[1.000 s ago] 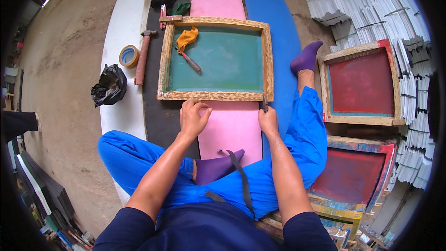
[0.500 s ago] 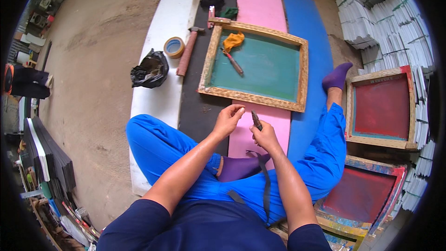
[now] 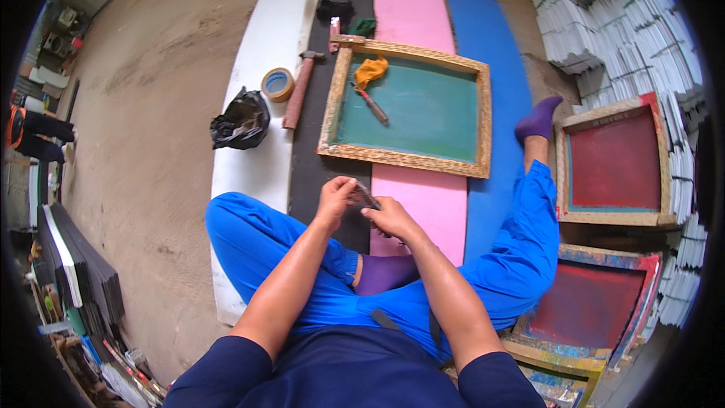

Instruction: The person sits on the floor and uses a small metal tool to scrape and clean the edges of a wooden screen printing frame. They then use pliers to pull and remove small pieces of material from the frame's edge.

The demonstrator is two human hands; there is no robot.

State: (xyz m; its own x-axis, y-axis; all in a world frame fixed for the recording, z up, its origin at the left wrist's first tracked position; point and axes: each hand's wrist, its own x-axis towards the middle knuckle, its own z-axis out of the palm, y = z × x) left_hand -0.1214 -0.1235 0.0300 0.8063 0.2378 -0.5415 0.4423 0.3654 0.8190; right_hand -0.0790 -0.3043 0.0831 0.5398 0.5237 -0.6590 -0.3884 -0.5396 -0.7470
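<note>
My right hand [image 3: 393, 221] is wrapped round a dark, slim hand tool that looks like pliers [image 3: 367, 196], its narrow end pointing up and left. At that end my left hand [image 3: 334, 199] is closed in a pinch; whatever its fingers hold is too small to make out. Both hands are above my lap, close together. Just beyond them lies a wooden frame [image 3: 408, 156] with green mesh stretched across it. An orange cloth-like piece [image 3: 371, 72] and a small tool with a red-brown handle [image 3: 374, 108] rest on the mesh.
Left of the frame are a hammer [image 3: 298, 94], a tape roll [image 3: 277, 85] and a black plastic bag [image 3: 240, 119]. A stapler-like red tool [image 3: 334, 33] lies by the frame's far corner. Red-mesh frames [image 3: 615, 159] and stacked white sheets [image 3: 604, 45] stand at right. Another person's legs [image 3: 45, 132] show far left.
My hands have come together and shifted left and slightly down. The pliers-like tool has tilted leftward, its end now at my left fingers. A person's legs at far left have moved.
</note>
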